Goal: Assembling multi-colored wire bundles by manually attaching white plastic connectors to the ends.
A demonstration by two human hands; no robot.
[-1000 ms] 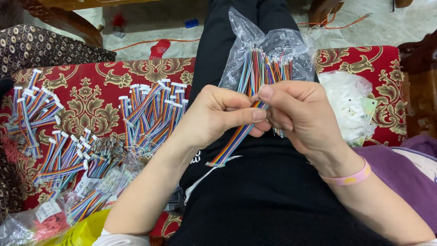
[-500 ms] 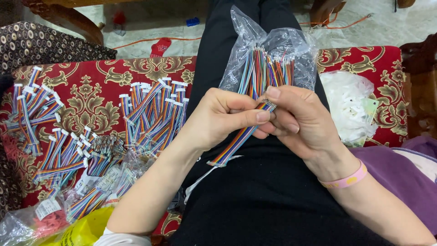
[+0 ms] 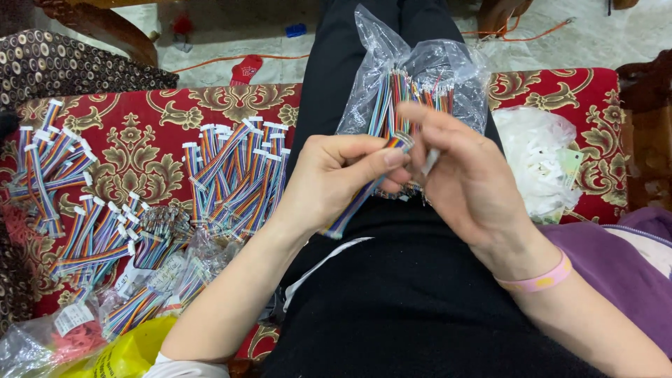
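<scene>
Our left hand [image 3: 336,182] pinches a rainbow ribbon cable [image 3: 364,196] between thumb and fingers, over our lap. Our right hand [image 3: 469,189] curls its fingers around the cable's top end, beside a clear bag of cables [image 3: 420,77]. More ribbon cables [image 3: 234,175] lie on the red cushion's [image 3: 133,140] middle.

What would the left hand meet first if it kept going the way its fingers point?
Probably the right hand: the left hand, pinching a ribbon cable, points right at it, almost touching. Depth is unclear.
</scene>
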